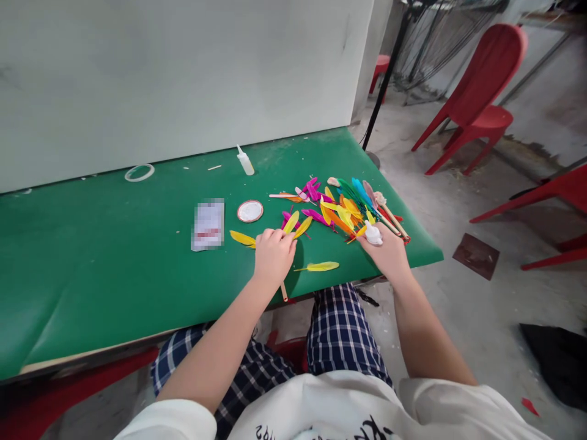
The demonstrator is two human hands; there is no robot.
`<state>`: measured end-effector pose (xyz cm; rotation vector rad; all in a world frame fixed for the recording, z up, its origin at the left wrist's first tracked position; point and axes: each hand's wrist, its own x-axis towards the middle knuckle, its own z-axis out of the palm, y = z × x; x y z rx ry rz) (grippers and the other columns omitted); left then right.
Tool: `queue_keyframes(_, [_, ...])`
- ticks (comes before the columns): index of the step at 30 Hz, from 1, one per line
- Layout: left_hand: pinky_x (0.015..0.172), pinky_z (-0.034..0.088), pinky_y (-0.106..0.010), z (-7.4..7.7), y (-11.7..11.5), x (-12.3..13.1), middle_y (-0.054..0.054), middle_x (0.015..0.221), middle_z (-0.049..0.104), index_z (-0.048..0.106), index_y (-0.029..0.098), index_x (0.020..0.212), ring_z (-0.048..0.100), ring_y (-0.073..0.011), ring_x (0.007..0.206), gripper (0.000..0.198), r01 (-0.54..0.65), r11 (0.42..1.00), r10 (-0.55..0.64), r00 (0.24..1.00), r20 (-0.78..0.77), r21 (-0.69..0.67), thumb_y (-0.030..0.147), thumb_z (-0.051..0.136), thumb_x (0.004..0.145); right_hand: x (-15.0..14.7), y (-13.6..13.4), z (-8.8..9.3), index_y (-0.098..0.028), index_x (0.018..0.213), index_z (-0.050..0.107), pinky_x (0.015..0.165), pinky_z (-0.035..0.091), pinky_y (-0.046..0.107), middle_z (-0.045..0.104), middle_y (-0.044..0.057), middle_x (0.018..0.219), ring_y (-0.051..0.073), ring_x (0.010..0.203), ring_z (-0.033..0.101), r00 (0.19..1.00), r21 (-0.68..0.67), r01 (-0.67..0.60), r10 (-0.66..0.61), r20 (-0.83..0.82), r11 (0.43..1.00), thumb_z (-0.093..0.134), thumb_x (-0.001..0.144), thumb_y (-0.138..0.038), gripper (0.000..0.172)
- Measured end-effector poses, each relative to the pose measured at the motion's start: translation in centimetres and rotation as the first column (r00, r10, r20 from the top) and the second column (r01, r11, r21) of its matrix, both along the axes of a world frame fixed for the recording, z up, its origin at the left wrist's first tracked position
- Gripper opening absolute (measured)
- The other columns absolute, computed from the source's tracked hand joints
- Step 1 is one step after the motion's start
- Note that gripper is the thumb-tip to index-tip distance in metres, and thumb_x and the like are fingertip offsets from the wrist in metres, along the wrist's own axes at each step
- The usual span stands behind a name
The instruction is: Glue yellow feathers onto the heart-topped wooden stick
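My left hand point(274, 256) is closed around a slim wooden stick point(284, 292), whose lower end shows below the fist. Yellow feathers point(290, 222) fan out above and to the left of that hand. My right hand point(387, 247) is at the near edge of a pile of coloured feathers point(339, 214), its fingers curled. A small white lump point(373, 234) shows at its thumb and fingers; I cannot tell whether it is held or wrapped on. One yellow-green feather point(323, 267) lies flat on the table between my hands.
On the green table point(114, 263) are a white squeeze bottle point(246, 161), a round white disc with a red rim point(250, 211), a blurred packet point(208, 225) and a tape roll point(139, 173). Wooden sticks point(394, 221) lie by the right edge. Red chairs point(486, 91) stand beyond.
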<state>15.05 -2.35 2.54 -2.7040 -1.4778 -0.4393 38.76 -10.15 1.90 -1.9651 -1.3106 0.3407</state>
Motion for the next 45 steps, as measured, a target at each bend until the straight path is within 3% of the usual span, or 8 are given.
queue_keyframes(4, [0.070,0.034,-0.039,-0.3,-0.3,0.4,-0.011,0.087,0.060,0.065,0.017,0.093,0.048,-0.0285,0.089,0.024,-0.038,0.999,0.042,0.982,-0.184,0.028,0.031,0.047,0.085,-0.5,2.1,0.0,-0.021,0.076,0.052,0.054,0.033,0.023,0.058,0.000,0.065,0.015,0.059,0.053,0.998,-0.017,0.026,-0.025,0.053,1.000,0.058,0.071,-0.035,0.017])
queue_keyframes(9, [0.068,0.033,-0.039,-0.4,-0.2,1.3,-0.011,0.084,0.060,0.064,0.017,0.082,0.049,-0.0280,0.087,0.025,-0.077,0.997,0.074,0.973,-0.217,-0.006,0.027,0.042,0.087,-1.1,3.8,-0.4,-0.022,0.081,0.054,0.053,0.030,0.024,0.060,0.002,0.069,0.018,0.064,0.055,0.983,-0.070,0.010,0.003,0.182,0.997,0.055,0.073,-0.034,0.015])
queue_keyframes(16, [0.071,0.035,-0.039,-0.3,0.4,3.4,-0.009,0.084,0.064,0.062,0.018,0.077,0.052,-0.0270,0.088,0.019,-0.108,0.993,0.100,0.982,-0.162,-0.042,0.024,0.046,0.083,-2.1,4.1,-1.0,-0.023,0.084,0.056,0.052,0.027,0.026,0.063,0.002,0.074,0.018,0.067,0.057,0.947,-0.144,-0.019,0.064,0.314,0.989,0.052,0.076,-0.028,0.010])
queue_keyframes(21, [0.071,0.038,-0.035,0.0,0.4,4.5,-0.005,0.084,0.066,0.064,0.021,0.076,0.055,-0.0239,0.087,0.019,-0.047,0.979,0.045,0.999,-0.012,-0.201,0.027,0.047,0.083,-2.5,3.2,-1.2,-0.021,0.085,0.057,0.056,0.031,0.026,0.064,0.004,0.080,0.019,0.076,0.057,0.934,-0.078,-0.032,0.058,0.353,0.996,0.050,0.077,-0.027,0.013])
queue_keyframes(25, [0.077,0.038,-0.037,0.2,-0.1,3.0,-0.002,0.085,0.067,0.065,0.023,0.086,0.056,-0.0221,0.086,0.018,0.057,0.970,-0.028,0.992,0.125,-0.237,0.028,0.048,0.084,-2.5,1.1,-1.2,-0.021,0.084,0.057,0.058,0.034,0.026,0.063,0.005,0.079,0.019,0.074,0.056,0.969,-0.012,-0.061,0.062,0.239,0.998,0.050,0.078,-0.034,0.016])
queue_keyframes(32, [0.081,0.039,-0.036,-0.7,-1.9,-0.4,-0.005,0.086,0.063,0.067,0.021,0.096,0.053,-0.0215,0.087,0.028,0.274,0.910,-0.248,0.961,0.122,-0.310,0.042,0.058,0.079,-2.8,-1.9,-1.4,-0.022,0.075,0.054,0.055,0.035,0.023,0.058,-0.001,0.065,0.014,0.060,0.053,0.990,-0.078,-0.135,0.131,-0.051,0.988,0.057,0.074,-0.041,0.020])
queue_keyframes(40, [0.077,0.040,-0.032,-1.0,-2.3,0.6,-0.003,0.085,0.059,0.064,0.020,0.080,0.051,-0.0189,0.085,0.010,0.287,0.881,-0.261,0.958,0.120,-0.376,0.027,0.057,0.082,-3.1,-2.1,-2.5,-0.020,0.069,0.051,0.062,0.042,0.025,0.061,0.000,0.068,0.014,0.065,0.055,0.948,0.095,0.032,0.000,-0.318,0.995,0.063,0.069,-0.040,0.023])
queue_keyframes(45, [0.076,0.042,-0.031,-0.6,-2.6,1.6,-0.003,0.084,0.058,0.061,0.019,0.082,0.052,-0.0189,0.084,0.011,0.225,0.894,-0.220,0.974,0.057,-0.386,0.025,0.052,0.085,-1.2,-2.0,-2.3,-0.020,0.068,0.050,0.062,0.044,0.027,0.061,0.000,0.068,0.014,0.062,0.055,0.910,0.157,0.215,-0.139,-0.392,0.964,0.064,0.067,-0.041,0.025])
